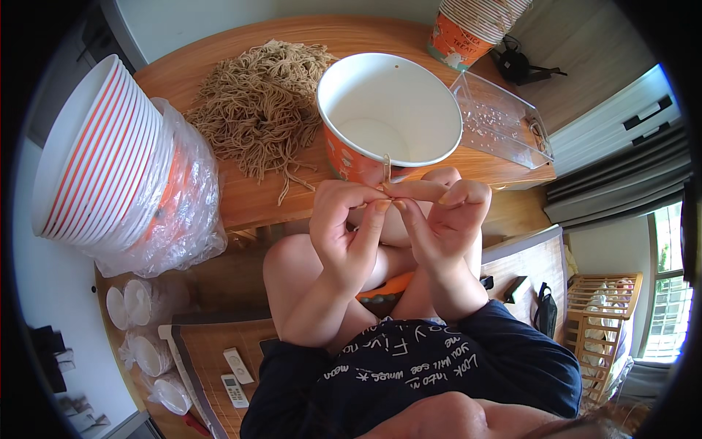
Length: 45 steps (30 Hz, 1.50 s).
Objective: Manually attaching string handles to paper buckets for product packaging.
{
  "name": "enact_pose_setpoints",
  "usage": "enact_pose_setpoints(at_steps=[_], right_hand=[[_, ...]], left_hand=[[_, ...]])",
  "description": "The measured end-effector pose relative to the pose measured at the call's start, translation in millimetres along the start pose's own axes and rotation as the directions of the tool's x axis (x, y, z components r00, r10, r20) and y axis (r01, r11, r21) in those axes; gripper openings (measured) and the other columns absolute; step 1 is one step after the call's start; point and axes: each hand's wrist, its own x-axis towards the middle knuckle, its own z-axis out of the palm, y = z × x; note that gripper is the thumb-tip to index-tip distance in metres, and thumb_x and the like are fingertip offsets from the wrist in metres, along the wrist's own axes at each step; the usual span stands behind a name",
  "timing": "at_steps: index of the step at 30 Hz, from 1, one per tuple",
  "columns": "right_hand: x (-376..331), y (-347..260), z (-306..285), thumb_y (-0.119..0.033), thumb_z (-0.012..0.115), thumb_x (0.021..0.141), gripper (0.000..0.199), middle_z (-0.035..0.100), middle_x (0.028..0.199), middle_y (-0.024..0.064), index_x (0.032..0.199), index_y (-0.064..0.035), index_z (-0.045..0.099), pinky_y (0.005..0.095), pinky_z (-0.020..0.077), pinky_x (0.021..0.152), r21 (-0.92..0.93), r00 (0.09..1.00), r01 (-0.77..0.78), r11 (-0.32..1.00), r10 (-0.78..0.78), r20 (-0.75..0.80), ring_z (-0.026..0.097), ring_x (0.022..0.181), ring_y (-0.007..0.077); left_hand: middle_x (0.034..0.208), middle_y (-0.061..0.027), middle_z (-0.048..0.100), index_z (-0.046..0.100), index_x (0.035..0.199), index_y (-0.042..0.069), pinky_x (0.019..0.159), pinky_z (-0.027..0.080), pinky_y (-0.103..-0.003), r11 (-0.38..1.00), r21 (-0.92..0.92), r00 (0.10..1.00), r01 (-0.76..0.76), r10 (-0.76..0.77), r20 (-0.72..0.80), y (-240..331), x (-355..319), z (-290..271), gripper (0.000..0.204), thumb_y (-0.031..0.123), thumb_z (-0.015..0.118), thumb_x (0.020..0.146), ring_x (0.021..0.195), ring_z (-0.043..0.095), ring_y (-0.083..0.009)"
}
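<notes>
A white-lined paper bucket [387, 102] with an orange printed outside stands near the table's front edge, its mouth tilted toward me. A short loop of tan cord [387, 167] hangs over the near rim, and its lower end reaches my fingers. My left hand [342, 233] and my right hand [444, 225] meet just in front of the bucket, thumbs and forefingers pinched together on the cord. The fingers hide most of the pinched end. A heap of tan cord pieces [263, 102] lies left of the bucket.
Nested buckets [110, 154], partly in clear plastic, rise at the left; another stack [468, 36] stands far right. A clear tray [537, 143] with small white bits sits right of the bucket. Wrapped white tubs [150, 355] and remote controls [235, 391] lie below at left.
</notes>
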Motion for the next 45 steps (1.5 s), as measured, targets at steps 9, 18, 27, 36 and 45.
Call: enact_pose_setpoints(at_steps=[9, 18, 27, 36, 45], right_hand=[[2.3, -6.9, -6.0, 0.007, 0.071, 0.082, 0.048, 0.073, 0.097, 0.0130, 0.097, -0.0104, 0.028, 0.0278, 0.0443, 0.072, -0.444, 0.993, 0.115, 0.889, -0.085, 0.086, 0.052, 0.081, 0.0198], [0.9, -2.1, -0.5, 0.006, 0.074, 0.077, 0.045, 0.073, 0.092, 0.0043, 0.098, -0.0099, 0.038, 0.0315, 0.0392, 0.073, -0.377, 0.984, 0.164, 0.912, -0.178, -0.002, 0.054, 0.080, 0.0182], [1.1, -12.8, -2.9, 0.011, 0.061, 0.086, 0.042, 0.067, 0.095, 0.0173, 0.099, -0.0089, 0.027, 0.0323, 0.0406, 0.088, -0.099, 0.995, -0.086, 0.991, 0.090, 0.038, 0.057, 0.088, 0.0200], [-1.9, -10.0, -8.1, 0.012, 0.062, 0.083, 0.043, 0.067, 0.097, 0.0182, 0.100, -0.0087, 0.028, 0.0312, 0.0428, 0.084, -0.165, 0.998, -0.052, 0.985, 0.055, 0.019, 0.057, 0.090, 0.0198], [-1.4, -3.4, -3.7, 0.008, 0.074, 0.073, 0.048, 0.073, 0.094, 0.0054, 0.100, -0.0093, 0.038, 0.0301, 0.0419, 0.073, -0.312, 0.993, 0.110, 0.944, -0.120, -0.012, 0.053, 0.083, 0.0181]], left_hand=[[0.082, -0.0069, 0.063, 0.062, 0.086, 0.004, 0.071, 0.043, -0.035, 0.955, 0.207, 0.976, -0.212, 0.216, 0.001, -3.4, 3.0, 0.5, 0.010, 0.000, 0.068, 0.080, 0.075, 0.055, -0.0253], [0.084, -0.0080, 0.063, 0.061, 0.088, 0.004, 0.071, 0.043, -0.035, 0.935, 0.245, 0.964, -0.257, 0.267, -0.010, -6.6, 3.4, 2.0, 0.011, -0.001, 0.067, 0.080, 0.076, 0.056, -0.0263], [0.083, -0.0082, 0.062, 0.061, 0.088, 0.004, 0.070, 0.043, -0.033, 0.950, 0.193, 0.969, -0.244, 0.244, 0.028, -7.0, 5.5, -1.2, 0.010, 0.000, 0.067, 0.082, 0.076, 0.056, -0.0249], [0.083, -0.0086, 0.062, 0.061, 0.089, 0.003, 0.071, 0.043, -0.033, 0.969, 0.116, 0.976, -0.220, 0.218, 0.025, -9.9, 4.0, 0.2, 0.011, 0.000, 0.068, 0.082, 0.075, 0.056, -0.0245], [0.084, -0.0087, 0.063, 0.061, 0.089, 0.003, 0.071, 0.043, -0.034, 0.960, 0.127, 0.969, -0.248, 0.245, 0.039, -11.1, 4.5, 0.6, 0.013, -0.003, 0.068, 0.079, 0.076, 0.057, -0.0255]])
